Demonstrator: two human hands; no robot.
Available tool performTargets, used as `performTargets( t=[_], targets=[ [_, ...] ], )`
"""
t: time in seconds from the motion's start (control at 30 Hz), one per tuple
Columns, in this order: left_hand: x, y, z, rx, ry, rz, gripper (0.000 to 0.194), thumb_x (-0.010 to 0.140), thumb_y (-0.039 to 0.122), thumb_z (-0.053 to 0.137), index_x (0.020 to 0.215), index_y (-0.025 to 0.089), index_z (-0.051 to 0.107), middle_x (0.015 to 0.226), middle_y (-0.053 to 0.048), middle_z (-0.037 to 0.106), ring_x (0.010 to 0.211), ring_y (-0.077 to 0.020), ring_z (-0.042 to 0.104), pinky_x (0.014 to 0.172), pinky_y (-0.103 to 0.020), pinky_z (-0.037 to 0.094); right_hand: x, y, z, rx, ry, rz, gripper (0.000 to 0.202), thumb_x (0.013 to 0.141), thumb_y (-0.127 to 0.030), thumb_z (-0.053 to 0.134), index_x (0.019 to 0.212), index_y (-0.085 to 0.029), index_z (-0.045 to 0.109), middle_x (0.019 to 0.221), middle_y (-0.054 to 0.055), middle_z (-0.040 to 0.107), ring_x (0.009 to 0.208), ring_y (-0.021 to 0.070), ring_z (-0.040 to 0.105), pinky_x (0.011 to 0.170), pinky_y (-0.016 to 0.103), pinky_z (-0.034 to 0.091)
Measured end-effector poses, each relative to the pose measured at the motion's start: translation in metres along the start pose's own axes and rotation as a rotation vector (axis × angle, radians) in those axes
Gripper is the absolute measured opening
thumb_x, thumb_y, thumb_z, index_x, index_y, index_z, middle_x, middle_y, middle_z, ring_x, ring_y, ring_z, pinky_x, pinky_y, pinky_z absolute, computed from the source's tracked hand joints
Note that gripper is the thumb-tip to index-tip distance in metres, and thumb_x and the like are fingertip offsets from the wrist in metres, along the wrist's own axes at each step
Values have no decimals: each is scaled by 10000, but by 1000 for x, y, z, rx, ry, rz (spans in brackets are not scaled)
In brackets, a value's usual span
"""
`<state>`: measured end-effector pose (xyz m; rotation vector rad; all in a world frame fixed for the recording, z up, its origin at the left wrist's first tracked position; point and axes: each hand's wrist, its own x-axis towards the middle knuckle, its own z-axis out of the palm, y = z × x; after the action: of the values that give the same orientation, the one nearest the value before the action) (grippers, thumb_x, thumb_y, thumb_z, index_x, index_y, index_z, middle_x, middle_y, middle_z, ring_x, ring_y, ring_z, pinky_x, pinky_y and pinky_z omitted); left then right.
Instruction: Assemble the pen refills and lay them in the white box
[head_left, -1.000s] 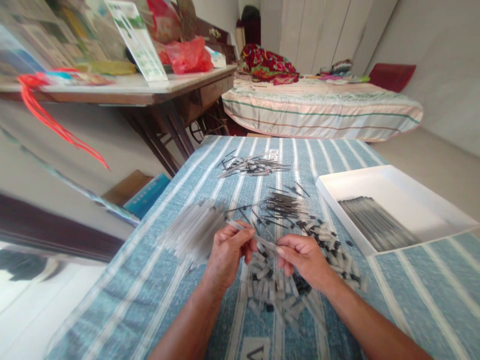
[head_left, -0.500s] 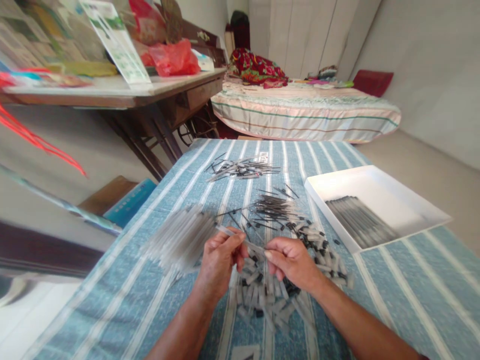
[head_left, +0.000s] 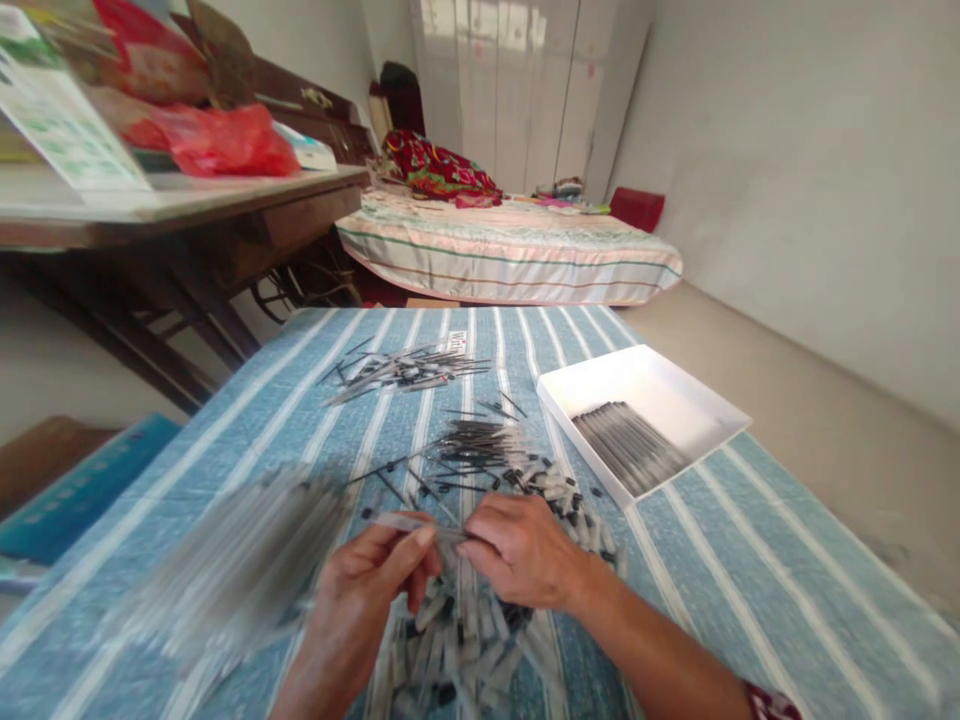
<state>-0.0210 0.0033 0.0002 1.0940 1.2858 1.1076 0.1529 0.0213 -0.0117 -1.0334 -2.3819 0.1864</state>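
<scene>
A slim translucent pen [head_left: 397, 521] with a dark left end lies between my hands, nearly level. My left hand [head_left: 375, 575] is closed around its middle, thumb on top. My right hand [head_left: 521, 550] pinches the pen's right end; its fingertips hide that end. Below and beside the hands are loose pen caps [head_left: 465, 650], translucent with black parts. Just beyond sits a pile of dark thin pen refills [head_left: 476, 442]. Left of my left hand is a large heap of translucent pen barrels [head_left: 240, 560], blurred.
A white open box [head_left: 697, 410] at the right holds a row of dark-cored pens [head_left: 630, 445]. More thin black and pale parts [head_left: 409, 370] are scattered at the far end of the striped tablecloth [head_left: 720, 560]. A desk [head_left: 247, 220] stands left; a bed [head_left: 510, 250] is behind.
The view has swung, so the scene sits further left. My hands are closer together on the pen, the right one now covering its right end. A dark tip shows at its left.
</scene>
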Motion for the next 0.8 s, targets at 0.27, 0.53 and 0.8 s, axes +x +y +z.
performTargets(
  t=[0.27, 0.53, 0.8],
  targets=[
    [11, 2, -19, 259, 261, 24, 300, 509, 385, 729, 735, 195, 680, 510, -2, 634, 430, -161, 518, 411, -231, 396, -32, 87, -74, -339, 126, 671, 259, 857, -302, 438, 775, -186, 654, 787, 43, 586, 741, 152, 545, 637, 239, 362],
    [13, 5, -38, 647, 320, 210, 248, 565, 404, 698, 756, 248, 685, 718, 27, 718, 715, -231, 652, 681, -250, 454, -70, 110, -88, -515, -106, 860, 371, 876, -345, 384, 691, -200, 671, 811, 43, 606, 708, 153, 573, 555, 256, 311],
    [17, 1, -43, 854, 241, 177, 330, 688, 462, 540, 853, 195, 643, 765, -15, 718, 753, -212, 663, 690, -251, 476, -60, 87, -73, -589, -204, 804, 392, 875, -358, 380, 701, -198, 692, 789, 67, 622, 771, 181, 577, 662, 277, 363]
  ],
)
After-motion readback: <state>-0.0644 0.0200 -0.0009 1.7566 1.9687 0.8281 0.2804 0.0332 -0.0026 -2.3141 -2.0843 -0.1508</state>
